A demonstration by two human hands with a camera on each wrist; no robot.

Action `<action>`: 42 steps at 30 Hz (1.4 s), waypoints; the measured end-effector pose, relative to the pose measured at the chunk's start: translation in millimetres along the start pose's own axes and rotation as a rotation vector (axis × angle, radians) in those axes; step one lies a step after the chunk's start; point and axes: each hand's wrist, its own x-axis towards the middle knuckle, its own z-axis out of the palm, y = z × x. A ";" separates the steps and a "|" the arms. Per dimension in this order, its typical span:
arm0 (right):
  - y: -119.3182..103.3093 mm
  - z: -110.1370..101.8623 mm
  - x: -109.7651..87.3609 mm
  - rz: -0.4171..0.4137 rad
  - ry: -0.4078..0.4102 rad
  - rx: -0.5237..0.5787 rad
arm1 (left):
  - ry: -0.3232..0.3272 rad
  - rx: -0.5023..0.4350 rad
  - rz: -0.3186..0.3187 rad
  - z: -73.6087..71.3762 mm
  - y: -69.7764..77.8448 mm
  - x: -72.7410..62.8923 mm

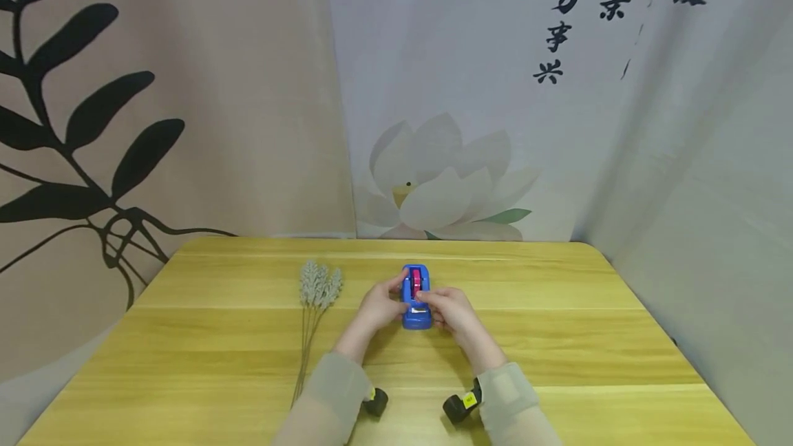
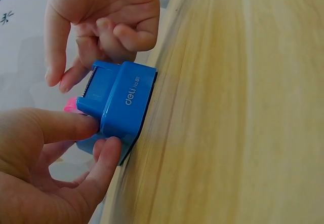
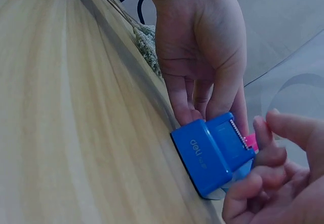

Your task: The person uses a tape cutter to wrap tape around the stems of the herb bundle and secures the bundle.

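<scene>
A blue tape dispenser (image 1: 417,322) with a pink roll core (image 1: 417,282) stands on the wooden table. My left hand (image 1: 381,305) grips its left side, thumb and fingers against the body. In the left wrist view, the dispenser's blue end (image 2: 129,100) shows the word deli, and a toothed cutting edge runs along its top. My right hand (image 1: 452,308) is at the right side, thumb reaching over the roll. In the right wrist view, its thumb and forefinger tips (image 3: 268,117) come close together beside the pink core (image 3: 251,141); I cannot tell whether they pinch tape.
Dried grey-green flower stems (image 1: 319,288) lie on the table (image 1: 204,322) left of the left forearm. Black wrist cameras (image 1: 460,406) are strapped to both wrists. Printed cloth (image 1: 458,88) hangs behind the table's far edge.
</scene>
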 end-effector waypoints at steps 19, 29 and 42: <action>-3.1 -5.0 -0.9 0.071 -0.003 -0.145 | 0.006 0.000 -0.024 -0.3 0.7 1.5; 2.3 -3.9 -3.9 0.070 -0.006 -0.080 | -0.007 -0.003 -0.006 -0.1 -0.3 0.5; 8.6 -5.0 -13.2 0.083 -0.030 -0.041 | -0.001 0.005 -0.044 -0.7 -0.8 0.2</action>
